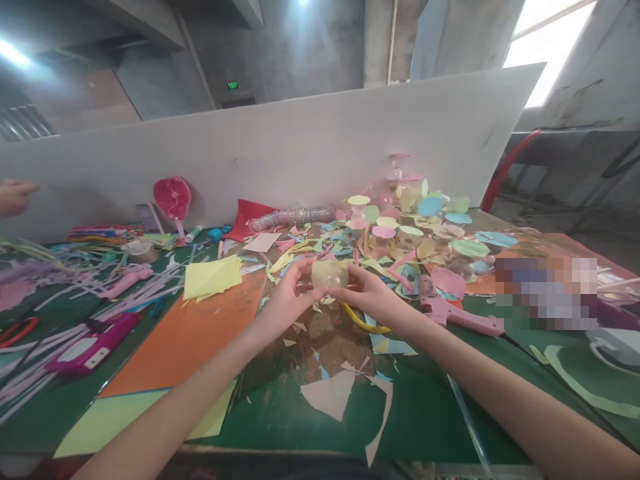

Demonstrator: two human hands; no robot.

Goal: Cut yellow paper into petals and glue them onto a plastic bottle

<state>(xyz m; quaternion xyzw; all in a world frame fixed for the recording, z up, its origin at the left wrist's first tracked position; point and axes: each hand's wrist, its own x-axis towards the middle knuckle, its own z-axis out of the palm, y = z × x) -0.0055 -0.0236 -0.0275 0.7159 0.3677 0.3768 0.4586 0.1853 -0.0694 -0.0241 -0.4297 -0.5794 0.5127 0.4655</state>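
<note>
My left hand (295,288) and my right hand (369,295) hold a small rounded clear plastic piece with pale yellow paper (330,273) between them, above the middle of the table. The fingers of both hands curl round its sides, and the thumbs meet at its lower front. Just below my right hand shows a curved yellow handle (363,325), partly hidden by that hand. Paper scraps (327,395) in several pastel colours lie beneath and in front of the hands. Beyond my right hand, a pink glue gun (463,316) rests on its side with a dark cord.
Clear pieces with coloured paper discs (384,232) crowd the back right. Yellow sheets (213,277) lie on an orange sheet (187,347) at left. A magenta device (95,343) and paper strips lie farther left. Another person's hand (16,198) shows at the left edge. A white panel (300,153) stands behind.
</note>
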